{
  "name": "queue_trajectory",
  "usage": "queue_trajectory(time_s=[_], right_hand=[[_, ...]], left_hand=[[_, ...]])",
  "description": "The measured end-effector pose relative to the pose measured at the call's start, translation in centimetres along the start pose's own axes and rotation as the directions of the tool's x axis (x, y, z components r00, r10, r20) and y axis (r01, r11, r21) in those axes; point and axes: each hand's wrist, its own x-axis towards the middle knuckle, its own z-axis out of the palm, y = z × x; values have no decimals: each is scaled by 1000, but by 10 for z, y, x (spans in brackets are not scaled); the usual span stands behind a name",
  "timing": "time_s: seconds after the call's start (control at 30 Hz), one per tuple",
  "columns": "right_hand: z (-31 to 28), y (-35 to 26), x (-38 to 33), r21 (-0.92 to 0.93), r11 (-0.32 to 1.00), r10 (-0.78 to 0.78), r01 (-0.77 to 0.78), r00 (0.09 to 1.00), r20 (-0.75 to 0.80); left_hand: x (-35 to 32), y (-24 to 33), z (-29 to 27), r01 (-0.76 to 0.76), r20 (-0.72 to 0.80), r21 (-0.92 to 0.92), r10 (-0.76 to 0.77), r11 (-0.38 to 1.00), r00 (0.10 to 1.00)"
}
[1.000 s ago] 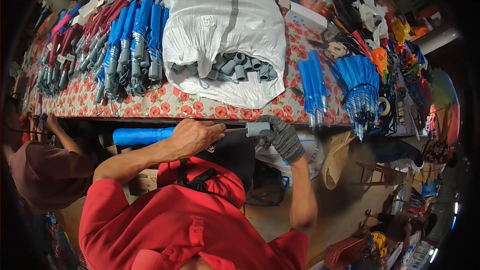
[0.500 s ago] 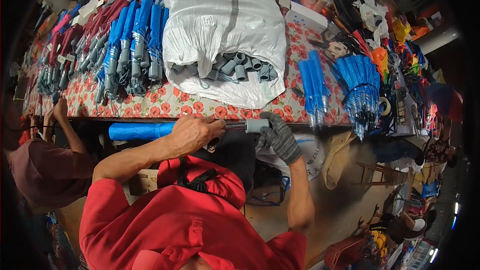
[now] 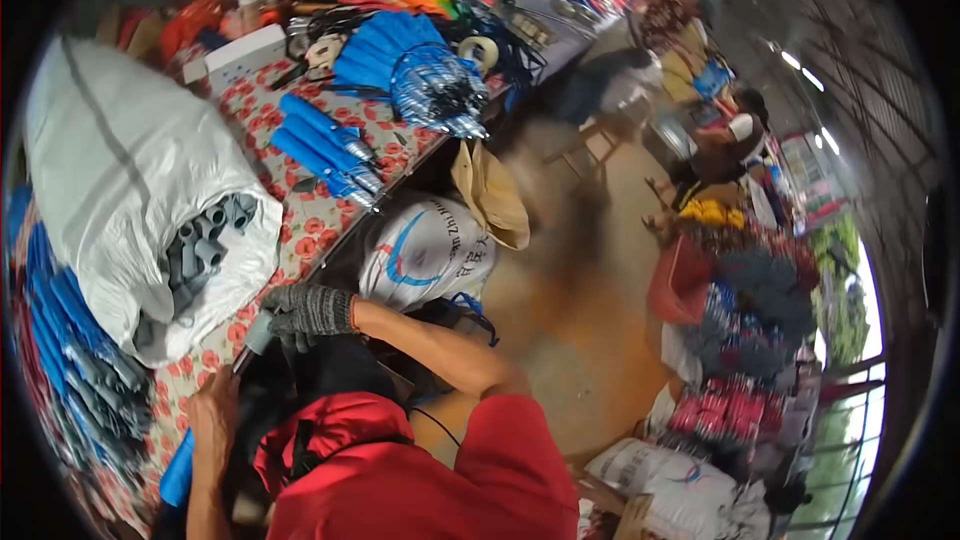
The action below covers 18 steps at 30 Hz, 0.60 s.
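Note:
My right hand (image 3: 308, 312), in a dark grey knit glove, is closed around a grey umbrella handle (image 3: 259, 333) beside the table edge. My bare left hand (image 3: 214, 402) grips the same umbrella lower down, its fingers partly hidden. Blue folded umbrella cloth (image 3: 177, 472) shows beside my left forearm. Just past my hands, a white woven sack (image 3: 130, 180) lies on the table with its mouth open, and several loose grey handles (image 3: 205, 250) fill that mouth.
Blue umbrellas with grey handles (image 3: 85, 350) lie left of the sack. Other blue umbrellas (image 3: 325, 150) and a tied blue bundle (image 3: 410, 70) rest on the flowered tablecloth (image 3: 310, 225). A printed white sack (image 3: 425, 255) stands below the table edge. A person (image 3: 715, 145) is far right.
The view has swung to the right, so the table now runs diagonally and more of the floor shows. Both my hands keep hold of the umbrella.

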Motion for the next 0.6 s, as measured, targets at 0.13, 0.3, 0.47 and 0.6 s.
queue_trajectory(time_s=[0.13,0.3,0.47,0.6], right_hand=[[-12,-10,-11,-46,852,519,-521,853,-49],[-4,-1,-14,-77,997,-19,14,998,-64],[0,-11,-8,73,922,384,-381,923,-29],[5,14,-22,-143,982,-150,125,971,-184]], left_hand=[[10,14,6,-101,13,15,100,995,995],[11,14,-5,-43,88,0,43,999,995],[7,11,-2,-51,64,-15,52,999,997],[14,11,-6,-61,94,-25,63,998,994]])
